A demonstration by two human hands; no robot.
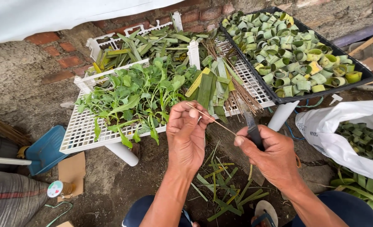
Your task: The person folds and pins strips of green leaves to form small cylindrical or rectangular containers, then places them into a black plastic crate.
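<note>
Beneath a brick wall (47, 40), a white rack (81, 134) stands on dirt ground (111, 185).

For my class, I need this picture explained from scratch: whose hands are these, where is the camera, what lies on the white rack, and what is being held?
There is no machine here. One camera, worn on a person's head, looks down at that person's own two bare hands. The left hand pinches one end of a thin stick. The right hand grips a knife with its blade against that stick. Beyond the hands stands a white slatted rack bearing leafy green plants, flat strips of green leaf and a bundle of thin brown sticks. A black tray to the right is full of rolled leaf rings. More rings fill a white bag. Leaf scraps lie on the ground below.
</note>
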